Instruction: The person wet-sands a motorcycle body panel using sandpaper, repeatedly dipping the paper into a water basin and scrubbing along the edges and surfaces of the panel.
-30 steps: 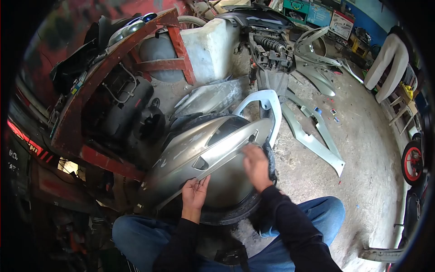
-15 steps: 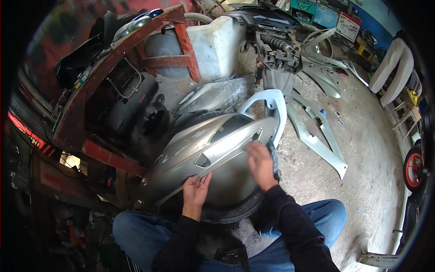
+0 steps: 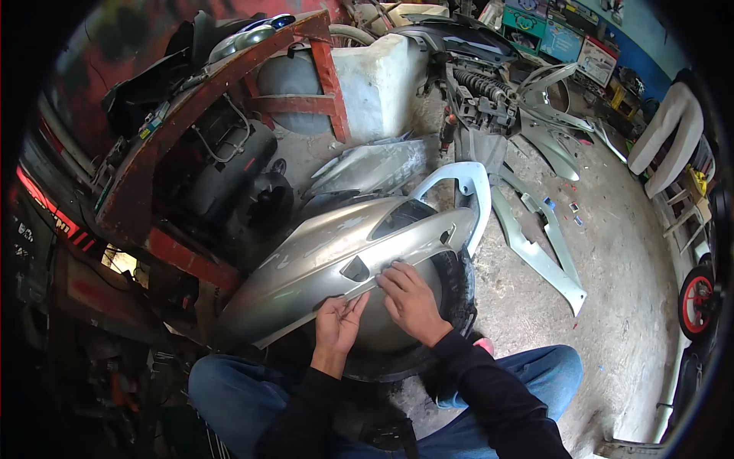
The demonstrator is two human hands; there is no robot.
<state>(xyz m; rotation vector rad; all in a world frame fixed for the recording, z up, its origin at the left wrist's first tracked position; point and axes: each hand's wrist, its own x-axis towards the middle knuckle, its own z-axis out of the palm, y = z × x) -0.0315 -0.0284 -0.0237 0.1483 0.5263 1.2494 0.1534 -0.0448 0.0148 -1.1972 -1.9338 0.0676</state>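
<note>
Through the head camera I have a dull silver body panel (image 3: 310,264) slanting across in front of the person's knees, its right part over a round thing with a black rim (image 3: 465,294). The left hand (image 3: 334,329) is at the panel's lower edge with its palm partly turned up, and I read its thumb and fingers as pinching that edge. The right hand (image 3: 413,302) sits just beside it, back upward, fingers bent and close together at the same edge below a small dark opening; I can't tell whether those fingertips pinch anything or simply press. Pale scratches mark the panel's upper side. Past its right end I see a light-blue arched piece (image 3: 480,187), and farther right a long pale trim piece (image 3: 527,249) lies on the concrete floor (image 3: 612,329). A scuffed grey panel (image 3: 367,170) lies behind the silver one. To the left stands a red frame (image 3: 183,92) with a dark tank (image 3: 229,168) inside it, and at the far right I make out a red-rimmed wheel (image 3: 696,301).
</note>
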